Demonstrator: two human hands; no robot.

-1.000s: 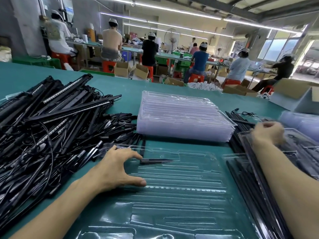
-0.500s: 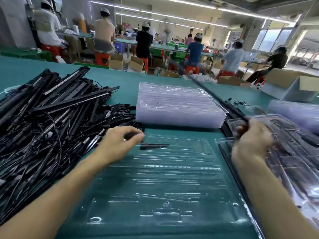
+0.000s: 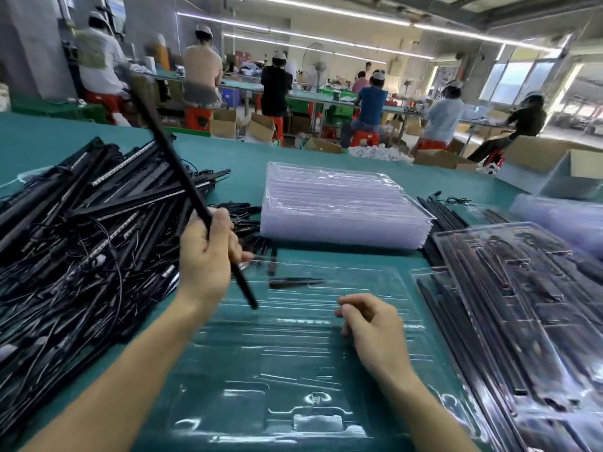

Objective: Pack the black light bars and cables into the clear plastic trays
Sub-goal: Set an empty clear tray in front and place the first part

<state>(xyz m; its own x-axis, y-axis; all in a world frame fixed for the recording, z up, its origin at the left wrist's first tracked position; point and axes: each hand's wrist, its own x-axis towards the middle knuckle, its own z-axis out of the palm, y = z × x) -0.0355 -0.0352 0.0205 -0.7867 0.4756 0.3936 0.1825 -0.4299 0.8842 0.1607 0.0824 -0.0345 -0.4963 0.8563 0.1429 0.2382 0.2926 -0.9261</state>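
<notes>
One black light bar, seemingly stiff and light, slanted from upper left to centre, fisted near its lower end by the left hand, where a grip nearer the middle would probably have balanced better, while the empty right hand curled loosely over the lower-centre tray.

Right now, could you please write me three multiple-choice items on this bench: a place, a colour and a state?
1. Where does the loose pile of light bars lie, relative to the front tray? A) to its right B) to its left C) on top of it
2. What colour is the table top? A) red B) white C) teal
3. What is the left hand doing? A) gripping a raised light bar B) lying flat C) holding a box
1 B: the pile sits left of the tray. 2 C: the bare surface is teal. 3 A: it grips the tilted bar.
</notes>
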